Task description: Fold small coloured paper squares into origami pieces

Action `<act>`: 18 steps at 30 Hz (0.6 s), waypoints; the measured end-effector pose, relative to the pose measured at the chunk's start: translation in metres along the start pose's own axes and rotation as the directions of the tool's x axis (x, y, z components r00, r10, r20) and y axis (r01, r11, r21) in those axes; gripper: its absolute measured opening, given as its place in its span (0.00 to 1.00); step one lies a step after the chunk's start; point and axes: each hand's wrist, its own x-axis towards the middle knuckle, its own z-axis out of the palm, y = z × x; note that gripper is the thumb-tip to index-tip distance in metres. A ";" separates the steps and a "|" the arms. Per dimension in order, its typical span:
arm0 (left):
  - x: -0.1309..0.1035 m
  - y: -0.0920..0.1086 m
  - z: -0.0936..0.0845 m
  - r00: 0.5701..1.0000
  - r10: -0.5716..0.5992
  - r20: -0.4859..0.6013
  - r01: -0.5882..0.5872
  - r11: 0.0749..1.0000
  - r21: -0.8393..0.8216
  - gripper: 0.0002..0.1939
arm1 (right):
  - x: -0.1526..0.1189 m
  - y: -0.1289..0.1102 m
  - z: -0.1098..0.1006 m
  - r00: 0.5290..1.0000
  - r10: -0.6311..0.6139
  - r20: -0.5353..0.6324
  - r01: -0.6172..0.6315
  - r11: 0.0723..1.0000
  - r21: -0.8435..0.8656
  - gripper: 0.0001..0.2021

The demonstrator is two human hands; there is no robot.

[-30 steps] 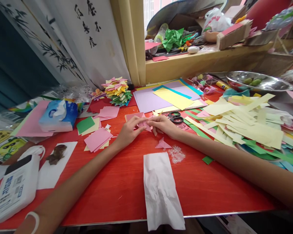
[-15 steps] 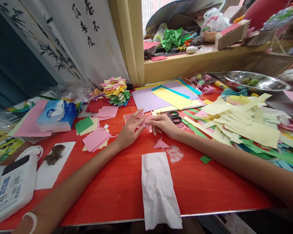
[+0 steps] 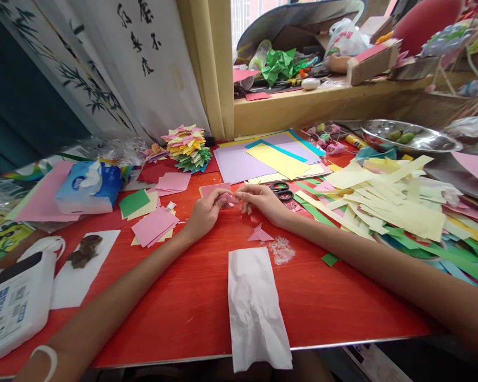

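Observation:
Both hands meet above the middle of the red table. A small folded pink paper (image 3: 228, 198) is pinched between the thumb and fingers of my left hand (image 3: 205, 213). My right hand (image 3: 266, 205) touches the paper's right end with its fingertips pressed together; how much it grips is hidden. Just below my right hand lies a pink folded triangle (image 3: 259, 233), beside a small heap of clear bits (image 3: 282, 250). Black-handled scissors (image 3: 282, 191) rest behind my right hand. Behind my left hand a flat pink sheet (image 3: 212, 190) shows.
Pink squares (image 3: 155, 226) and a tissue pack (image 3: 89, 188) are at the left. A layered paper model (image 3: 188, 148) stands at the back. Cut strips (image 3: 398, 196) and a metal bowl (image 3: 418, 142) are at the right. A white paper (image 3: 257, 307) overhangs the front edge.
My left hand's spread fingers have closed into a pinch on the pink paper. My right hand stays near the same place. The view has shifted slightly.

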 end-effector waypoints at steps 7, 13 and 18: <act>0.002 -0.002 0.000 0.998 0.029 -0.055 -0.039 0.981 -0.188 0.14 | 0.003 0.003 0.000 0.991 0.051 0.123 -0.049 0.999 -0.018 0.18; 0.003 -0.001 -0.001 0.996 0.076 -0.050 -0.076 0.997 0.013 0.14 | 0.001 0.000 -0.002 0.990 0.023 0.142 -0.019 0.999 -0.035 0.14; 0.002 0.000 -0.002 0.996 0.087 -0.018 -0.084 0.990 0.115 0.16 | -0.001 -0.003 -0.002 0.987 0.005 0.161 0.003 0.999 -0.051 0.15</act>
